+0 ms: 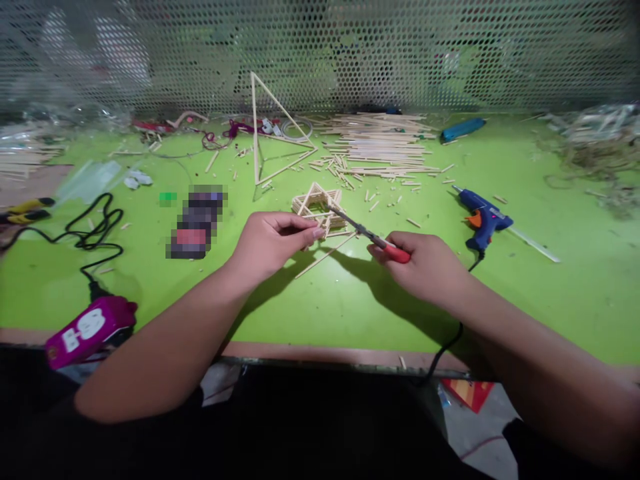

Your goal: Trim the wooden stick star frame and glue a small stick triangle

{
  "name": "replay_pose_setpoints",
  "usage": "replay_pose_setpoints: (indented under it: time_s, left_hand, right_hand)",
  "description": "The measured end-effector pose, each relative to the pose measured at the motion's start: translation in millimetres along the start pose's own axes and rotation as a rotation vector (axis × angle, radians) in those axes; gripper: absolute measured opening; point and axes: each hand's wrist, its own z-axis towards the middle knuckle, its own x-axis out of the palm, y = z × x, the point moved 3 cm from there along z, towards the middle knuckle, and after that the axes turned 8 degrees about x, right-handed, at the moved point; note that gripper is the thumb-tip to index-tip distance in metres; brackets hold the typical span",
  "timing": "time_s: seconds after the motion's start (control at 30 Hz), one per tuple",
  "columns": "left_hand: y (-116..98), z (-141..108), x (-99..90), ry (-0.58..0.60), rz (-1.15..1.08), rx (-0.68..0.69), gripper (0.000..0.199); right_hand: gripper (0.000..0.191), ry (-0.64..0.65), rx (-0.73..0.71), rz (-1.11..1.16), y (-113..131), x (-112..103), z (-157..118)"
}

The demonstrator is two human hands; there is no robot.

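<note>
One hollow star (303, 202) of stacked pale sticks, open in its middle, sits at the centre of the frame on a smooth green tabletop (300, 313). We see the left hand (273, 240) pinching its near edge between thumb and fingers; which stick is gripped we cannot tell. The right hand (425, 263) is clenched around a red-handled tool (367, 233), whose dark tip overlaps the star's rim, partly hiding it. At the upper left, crinkled clear plastic (70, 113) lies near a bundle of sticks (25, 150). We note a slender triangular frame (255, 127) at upper centre, and a heap of straight sticks (375, 143) to its right. A blue glue gun (483, 217) lies at right; a magenta box (93, 331) with a black cable (121, 248) occupies the lower left. A perforated sheet (350, 53) spans the top.
</note>
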Motion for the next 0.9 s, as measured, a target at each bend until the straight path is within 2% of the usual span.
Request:
replay_pose_setpoints:
  time_s: [0.1,0.23,0.37,0.4,0.47,0.57,0.63,0.7,0.77,0.9]
  left_hand:
    - [1.6,0.9,-1.3,-0.010,-0.057,-0.025,0.029]
    - [9.7,3.4,2.5,0.021,-0.206,-0.091,0.034]
    - [12.4,9.9,-3.3,-0.036,-0.289,-0.097,0.037]
    - [10.8,12.0,-8.7,-0.062,-0.246,-0.082,0.036]
    - [5.1,16.9,-24.7,-0.126,-0.026,-0.019,0.034]
    - [-3.8,24.7,-51.7,-0.190,0.612,0.062,0.028]
    - [-1.4,30.2,-62.0,-0.100,0.957,0.013,0.025]
    - [6.9,34.5,-65.1,0.030,1.065,-0.062,0.024]
    - [14.2,36.9,-63.5,0.111,1.068,-0.094,0.025]
    - [11.9,35.9,-59.9,0.144,1.107,-0.067,0.033]
  right_hand:
    - [0.036,-0.040,-0.029,0.027,-4.5,-1.8,5.4]
    - [0.039,-0.004,-0.028,0.057,-10.4,-2.9,11.6]
    - [0.038,-0.057,0.026,0.091,-17.9,-10.4,12.2]
    - [0.038,-0.079,0.036,0.093,-19.7,-13.2,12.3]
    - [0.039,-0.114,0.055,0.086,-23.0,-18.1,13.1]
    - [0.042,-0.131,0.079,0.072,-25.6,-21.0,15.3]
    - [0.043,-0.131,0.077,0.065,-25.3,-19.7,16.3]
    - [0.043,-0.125,0.061,0.050,-23.9,-17.2,16.3]
    - [0.042,-0.118,0.051,0.032,-22.7,-15.1,15.7]
    - [0.042,-0.122,0.038,0.016,-22.6,-15.0,15.1]
